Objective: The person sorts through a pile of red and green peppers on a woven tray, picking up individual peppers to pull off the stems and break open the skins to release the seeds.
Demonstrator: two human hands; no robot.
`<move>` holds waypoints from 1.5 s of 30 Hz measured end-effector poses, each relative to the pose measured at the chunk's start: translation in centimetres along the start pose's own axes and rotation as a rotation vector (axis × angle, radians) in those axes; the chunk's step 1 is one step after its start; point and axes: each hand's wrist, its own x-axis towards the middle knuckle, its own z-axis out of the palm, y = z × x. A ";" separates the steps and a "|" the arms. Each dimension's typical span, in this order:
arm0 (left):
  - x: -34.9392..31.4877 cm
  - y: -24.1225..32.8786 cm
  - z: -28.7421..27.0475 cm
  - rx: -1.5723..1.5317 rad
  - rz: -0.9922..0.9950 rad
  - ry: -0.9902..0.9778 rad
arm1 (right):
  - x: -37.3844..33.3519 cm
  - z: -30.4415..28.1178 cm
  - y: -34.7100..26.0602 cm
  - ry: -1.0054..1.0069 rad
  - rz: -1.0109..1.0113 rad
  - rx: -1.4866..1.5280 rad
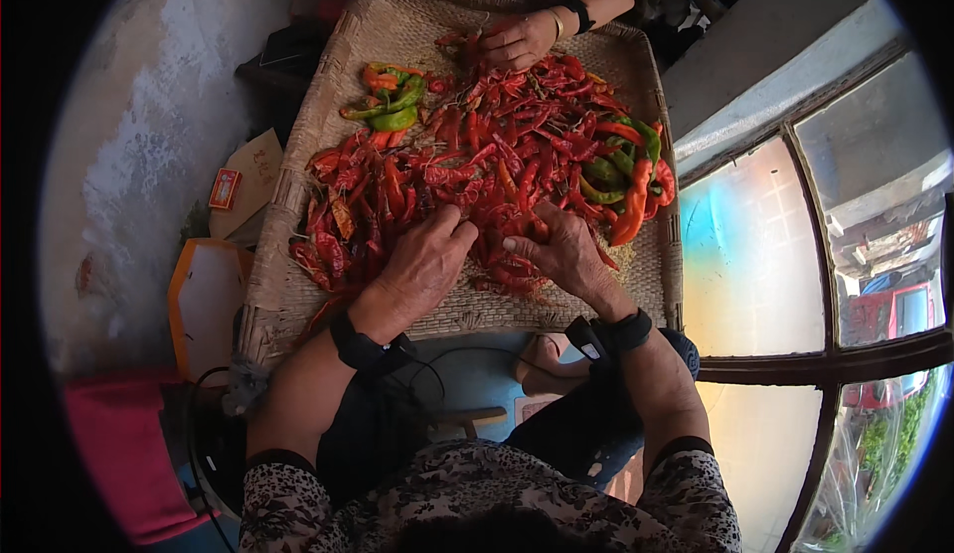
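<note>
A broad heap of wrinkled red chili peppers (502, 131) covers the middle of a woven tray (298, 170). At the near side of the heap, my left hand (427, 260) is closed with its fingers curled; what they hold, if anything, is hidden. Just to its right, my right hand (576, 255) has thumb and fingers bent around a red chili pepper (524, 227) in the heap. Both hands touch the peppers. Green peppers (396, 111) lie in a small group at the far left, and an orange-red pepper (632, 205) lies with other green ones along the right side.
Across the tray, another person's hand (519, 41) rests on the far peppers. A paned window (755, 255) stands close on the right, a worn wall (149, 146) on the left. Beside the tray are a cardboard piece (253, 185) with a small red box (226, 188) and an orange-edged container (179, 305).
</note>
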 end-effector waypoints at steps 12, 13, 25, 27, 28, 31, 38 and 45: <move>0.5 0.3 -0.9 0.007 -0.052 0.141 | 0.9 -4.3 1.8 -0.228 0.210 0.469; 0.2 0.2 -0.9 0.023 -0.049 0.142 | 1.0 -4.5 2.5 -0.159 0.189 0.513; -0.1 0.6 -0.1 0.172 0.044 0.057 | 3.0 3.1 3.9 0.004 -0.105 0.213; 0.7 1.1 0.2 0.174 0.081 0.052 | 3.1 4.9 5.5 0.061 -0.275 -0.079; 1.1 1.3 0.2 0.174 0.095 0.053 | 3.2 5.7 6.5 0.105 -0.440 -0.376; 0.3 1.4 0.1 0.104 0.060 -0.009 | 1.9 6.0 2.1 0.014 -0.361 -0.115; -0.3 1.5 -0.1 0.204 0.088 -0.156 | 1.3 2.2 2.2 -0.230 -0.326 0.142; -0.3 1.2 -0.2 0.249 0.060 -0.215 | 1.9 -0.6 4.4 0.023 -0.184 0.012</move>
